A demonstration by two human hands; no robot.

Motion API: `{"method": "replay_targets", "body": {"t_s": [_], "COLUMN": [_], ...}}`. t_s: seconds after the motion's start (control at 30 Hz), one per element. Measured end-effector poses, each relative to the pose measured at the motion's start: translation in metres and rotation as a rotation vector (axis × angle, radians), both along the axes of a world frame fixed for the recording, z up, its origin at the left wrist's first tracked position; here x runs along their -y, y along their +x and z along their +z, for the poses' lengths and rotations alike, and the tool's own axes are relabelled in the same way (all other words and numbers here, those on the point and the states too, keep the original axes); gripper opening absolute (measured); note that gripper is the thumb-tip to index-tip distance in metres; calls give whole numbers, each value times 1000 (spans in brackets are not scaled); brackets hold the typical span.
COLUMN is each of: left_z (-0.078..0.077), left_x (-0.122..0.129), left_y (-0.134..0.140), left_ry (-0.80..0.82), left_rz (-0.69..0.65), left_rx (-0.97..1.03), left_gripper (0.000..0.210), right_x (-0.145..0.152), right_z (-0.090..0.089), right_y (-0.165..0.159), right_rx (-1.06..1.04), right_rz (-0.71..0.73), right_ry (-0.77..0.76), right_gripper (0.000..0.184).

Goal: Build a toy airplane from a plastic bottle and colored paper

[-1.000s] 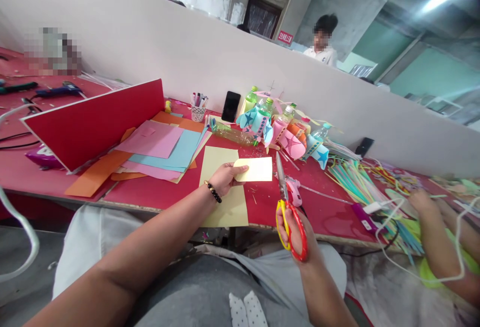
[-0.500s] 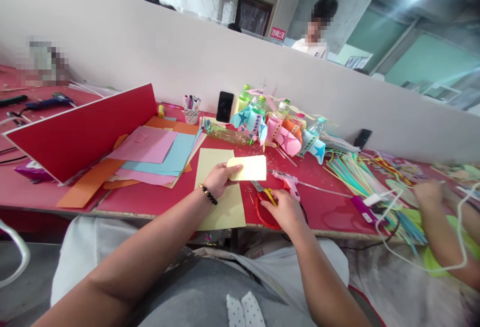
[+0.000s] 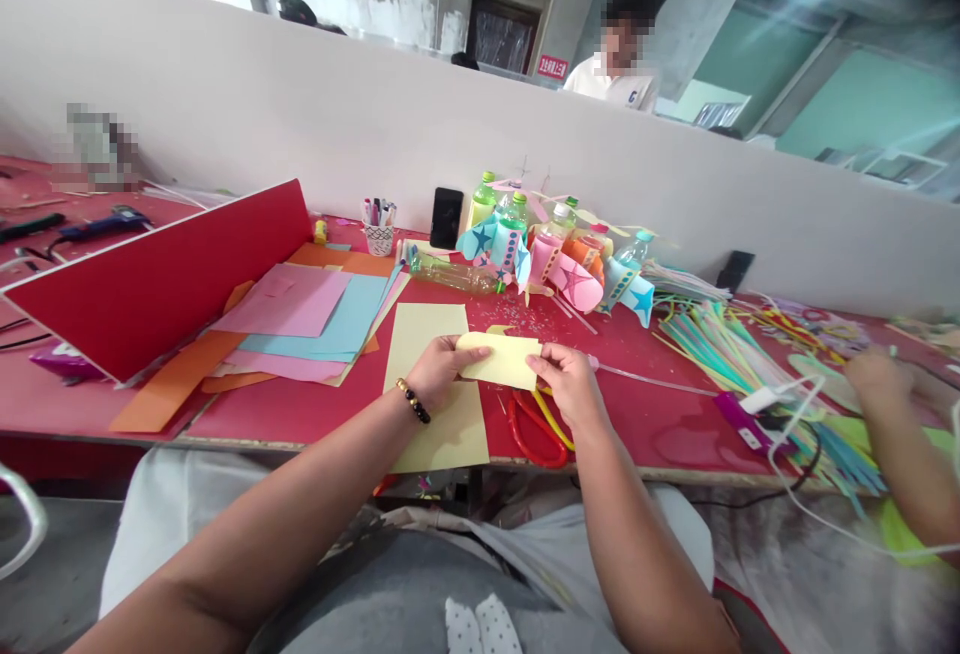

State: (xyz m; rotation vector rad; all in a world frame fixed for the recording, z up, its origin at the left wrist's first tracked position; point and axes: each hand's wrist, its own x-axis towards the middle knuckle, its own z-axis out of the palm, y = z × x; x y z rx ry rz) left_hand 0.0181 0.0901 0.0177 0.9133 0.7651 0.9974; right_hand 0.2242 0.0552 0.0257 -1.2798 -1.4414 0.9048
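A small rectangle of pale yellow paper is held level between both hands, above the table. My left hand pinches its left end, thumb on top. The right end is pinched by my right hand. Below lies a larger pale yellow sheet, partly covered by my left hand and wrist. Scissors with red and yellow handles rest on the red table just under my right hand, their blades hidden. The glue gun is mostly hidden behind my right hand.
Coloured paper sheets lie left, beside a red board. Decorated bottles, a pen cup and a phone stand at the back. Right are coloured strips, a purple power strip and another person's hand.
My right hand has left the scissors on the table and taken hold of the small paper's right end. My left hand still holds the left end.
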Motion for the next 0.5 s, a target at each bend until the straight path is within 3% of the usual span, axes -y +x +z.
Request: {"method": "replay_targets", "body": {"t_s": [0.17,0.3,0.43,0.5], "left_z": [1,19,44,48], "left_x": [0,-1,-4,-7], "left_y": [1,-8,-32,-48], "left_ry": [11,-10,38,65], "left_rz": [19,134,188,206], "left_rx": [-80,-95,-171,-276], "left_gripper": [42,39,34,35], "right_x": [-1,2,11,16], "right_z": [-9,-8,-7,-5], "right_y": [2,7,11,10], "right_rx": [-106,-130,141,327], "right_rz": [9,-6,3,5], "right_ry": [-5,-22,36,69], "right_gripper": [34,27,19,14]}}
